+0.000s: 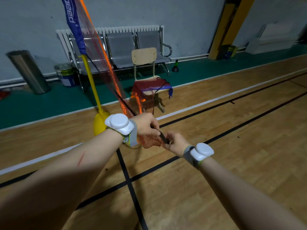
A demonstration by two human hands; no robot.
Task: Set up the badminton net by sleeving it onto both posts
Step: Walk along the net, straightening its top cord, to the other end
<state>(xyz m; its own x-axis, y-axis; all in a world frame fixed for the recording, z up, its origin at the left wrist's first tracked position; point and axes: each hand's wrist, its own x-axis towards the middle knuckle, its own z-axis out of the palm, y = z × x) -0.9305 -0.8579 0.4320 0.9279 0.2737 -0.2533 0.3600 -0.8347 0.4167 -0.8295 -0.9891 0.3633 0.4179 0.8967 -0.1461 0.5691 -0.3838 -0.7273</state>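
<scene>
A wooden sports floor [249,130], crossed by black lines and one white line, meets a green strip along a grey wall. Near the floor's far edge a yellow post [90,77] carries the net [101,50], its blue sleeve over the post's top; red mesh slants down to the hands. The left hand [146,124] curls round bunched mesh and a black strap [163,138]; the right hand [176,143] pinches the strap's end. More net drapes a wooden chair [144,55]. Metal seats [119,45], a radiator [116,28] and a steel bin [28,70] line the wall.
</scene>
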